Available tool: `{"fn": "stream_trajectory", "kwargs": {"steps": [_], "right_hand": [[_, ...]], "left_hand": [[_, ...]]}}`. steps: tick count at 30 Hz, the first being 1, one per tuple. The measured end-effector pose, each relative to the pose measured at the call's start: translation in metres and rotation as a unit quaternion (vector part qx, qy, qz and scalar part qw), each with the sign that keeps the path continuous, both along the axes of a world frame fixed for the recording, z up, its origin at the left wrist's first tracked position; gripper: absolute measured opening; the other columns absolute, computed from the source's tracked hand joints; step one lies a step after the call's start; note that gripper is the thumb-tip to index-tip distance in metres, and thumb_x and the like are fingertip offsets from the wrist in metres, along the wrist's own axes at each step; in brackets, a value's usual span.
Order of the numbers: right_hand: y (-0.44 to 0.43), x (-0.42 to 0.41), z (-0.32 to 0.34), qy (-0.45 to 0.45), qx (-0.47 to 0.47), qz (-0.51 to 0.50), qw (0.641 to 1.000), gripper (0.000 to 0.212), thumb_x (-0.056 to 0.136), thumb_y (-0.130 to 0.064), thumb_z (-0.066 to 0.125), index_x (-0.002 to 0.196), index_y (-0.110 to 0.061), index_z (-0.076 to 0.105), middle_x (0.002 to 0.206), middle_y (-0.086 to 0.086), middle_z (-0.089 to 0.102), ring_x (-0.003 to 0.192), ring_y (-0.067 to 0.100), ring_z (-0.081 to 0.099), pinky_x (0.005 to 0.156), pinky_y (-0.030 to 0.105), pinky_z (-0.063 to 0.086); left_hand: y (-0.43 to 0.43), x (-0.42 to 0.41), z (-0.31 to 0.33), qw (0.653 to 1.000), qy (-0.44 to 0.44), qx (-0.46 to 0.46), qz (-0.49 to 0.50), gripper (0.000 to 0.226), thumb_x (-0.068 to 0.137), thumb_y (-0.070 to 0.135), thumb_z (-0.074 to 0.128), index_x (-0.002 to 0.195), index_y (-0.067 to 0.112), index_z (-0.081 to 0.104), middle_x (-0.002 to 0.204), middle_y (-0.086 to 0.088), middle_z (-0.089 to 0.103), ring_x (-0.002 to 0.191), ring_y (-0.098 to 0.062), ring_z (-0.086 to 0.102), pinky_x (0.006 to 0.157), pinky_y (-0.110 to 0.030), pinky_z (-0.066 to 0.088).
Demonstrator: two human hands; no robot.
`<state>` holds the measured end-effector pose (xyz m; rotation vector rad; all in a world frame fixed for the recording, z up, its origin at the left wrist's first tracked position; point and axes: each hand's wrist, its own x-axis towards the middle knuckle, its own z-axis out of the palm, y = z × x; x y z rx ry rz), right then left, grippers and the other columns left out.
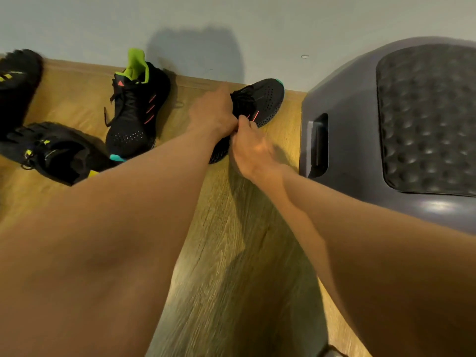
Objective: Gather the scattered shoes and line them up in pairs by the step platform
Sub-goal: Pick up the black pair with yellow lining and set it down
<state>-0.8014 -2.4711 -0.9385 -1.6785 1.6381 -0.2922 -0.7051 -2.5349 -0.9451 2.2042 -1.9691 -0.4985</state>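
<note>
Black mesh is what the fingers (244, 120) close on. Both hands are curled onto one black mesh running shoe with red side stripes and a teal toe tip (269, 97). The left hand (214, 112) grips over its laces and collar and the right hand (251, 148) pinches its near side, though the exact hold is hidden under the knuckles. Two hands on one light shoe suggests steering rather than carrying. It lies on the wood-grain floor (231, 240) just left of the grey plastic step platform with a dimpled black rubber top (342, 104), its toe at the pale wall (283, 27) and angled toward the platform. I judge it is being squared up as the first of the row. Its mate, a matching black shoe with a lime-green lining (134, 112), lies farther left of the platform with its toe pointing the opposite way, so it would need turning before it sits alongside. Farthest from the platform lie a black shoe with yellow accents (51, 150) and a second, blurred one (18, 81), apart and unaligned, not yet gathered.
</note>
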Motion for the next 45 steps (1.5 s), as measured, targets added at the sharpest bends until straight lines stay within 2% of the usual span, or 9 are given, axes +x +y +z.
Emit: {"fn": "stream_trajectory", "kwargs": {"steps": [5, 9, 17, 22, 24, 29, 32, 36, 45], "right_hand": [[0.01, 0.007, 0.012, 0.125, -0.192, 0.157, 0.961, 0.032, 0.1, -0.02, 0.038, 0.128, -0.008, 0.047, 0.127, 0.01, 0.047, 0.11, 0.027, 0.047, 0.086, 0.034, 0.039], [0.015, 0.027, 0.031, 0.187, -0.285, 0.195, 0.919, 0.039, 0.097, -0.027, 0.041, 0.134, -0.014, 0.044, 0.135, 0.007, 0.045, 0.121, 0.028, 0.041, 0.094, 0.037, 0.04], [0.067, 0.108, 0.063, 0.237, -0.377, 0.364, 0.818, 0.047, 0.097, -0.023, 0.033, 0.139, -0.005, 0.043, 0.147, 0.014, 0.039, 0.142, 0.032, 0.024, 0.113, 0.043, 0.023], [0.107, 0.169, 0.067, 0.27, -0.422, 0.449, 0.74, 0.047, 0.1, -0.017, 0.035, 0.144, -0.003, 0.036, 0.151, 0.016, 0.033, 0.145, 0.033, 0.017, 0.115, 0.047, 0.019], [0.111, 0.181, 0.069, 0.271, -0.421, 0.462, 0.732, 0.047, 0.101, -0.018, 0.03, 0.145, -0.004, 0.034, 0.152, 0.014, 0.031, 0.146, 0.032, 0.014, 0.115, 0.045, 0.018], [0.102, 0.179, 0.066, 0.152, -0.384, 0.44, 0.798, 0.049, 0.099, -0.02, 0.028, 0.146, -0.006, 0.031, 0.155, 0.011, 0.029, 0.146, 0.027, 0.016, 0.114, 0.04, 0.02], [0.088, 0.17, 0.056, 0.083, -0.343, 0.418, 0.837, 0.048, 0.102, -0.026, 0.034, 0.146, -0.008, 0.033, 0.153, 0.008, 0.031, 0.144, 0.023, 0.022, 0.11, 0.04, 0.033], [0.065, 0.168, 0.044, 0.007, -0.361, 0.406, 0.84, 0.044, 0.1, -0.02, 0.041, 0.14, -0.001, 0.043, 0.143, 0.014, 0.045, 0.132, 0.027, 0.041, 0.11, 0.034, 0.033], [-0.013, 0.174, 0.032, 0.101, -0.321, 0.357, 0.871, 0.066, 0.083, -0.004, 0.056, 0.145, -0.016, 0.036, 0.133, 0.01, 0.047, 0.121, 0.032, 0.047, 0.092, 0.047, 0.047]], "left_hand": [[0.027, 0.039, 0.01, 0.965, 0.231, 0.005, 0.124, 0.047, 0.069, 0.028, 0.078, 0.112, 0.02, 0.061, 0.087, 0.002, 0.058, 0.079, -0.013, 0.053, 0.061, -0.024, 0.041], [0.067, 0.066, 0.025, 0.829, 0.496, 0.056, 0.252, 0.026, 0.067, 0.024, 0.081, 0.084, 0.014, 0.064, 0.068, 0.0, 0.061, 0.06, -0.013, 0.059, 0.052, -0.024, 0.046], [0.163, 0.113, 0.047, 0.571, 0.75, 0.045, 0.331, 0.033, 0.101, 0.028, 0.039, 0.106, 0.019, 0.07, 0.087, 0.001, 0.074, 0.073, -0.011, 0.069, 0.057, -0.021, 0.055], [0.179, 0.112, 0.067, 0.83, 0.364, -0.143, 0.397, 0.063, 0.093, 0.017, 0.047, 0.151, 0.011, 0.022, 0.158, -0.007, 0.021, 0.138, -0.014, 0.032, 0.109, -0.03, 0.033], [0.18, 0.131, 0.075, 0.831, 0.349, -0.134, 0.412, 0.064, 0.092, 0.013, 0.047, 0.151, 0.013, 0.022, 0.158, -0.007, 0.021, 0.143, -0.021, 0.022, 0.114, -0.034, 0.025], [0.216, 0.175, 0.057, 0.536, 0.746, -0.06, 0.391, 0.025, 0.09, 0.024, 0.051, 0.098, 0.013, 0.071, 0.11, -0.012, 0.059, 0.092, -0.024, 0.057, 0.082, -0.035, 0.041], [0.208, 0.192, 0.06, 0.708, 0.52, -0.127, 0.462, 0.032, 0.069, 0.022, 0.072, 0.098, 0.008, 0.07, 0.085, -0.005, 0.07, 0.076, -0.021, 0.066, 0.07, -0.034, 0.05], [0.182, 0.197, 0.074, 0.823, 0.333, -0.128, 0.443, 0.044, 0.062, 0.04, 0.076, 0.095, 0.01, 0.069, 0.076, 0.0, 0.067, 0.069, -0.016, 0.063, 0.056, -0.025, 0.047], [0.149, 0.21, 0.089, 0.944, 0.084, -0.047, 0.314, 0.039, 0.067, 0.045, 0.073, 0.074, 0.016, 0.047, 0.07, 0.003, 0.046, 0.066, -0.021, 0.05, 0.055, -0.029, 0.035]]}}
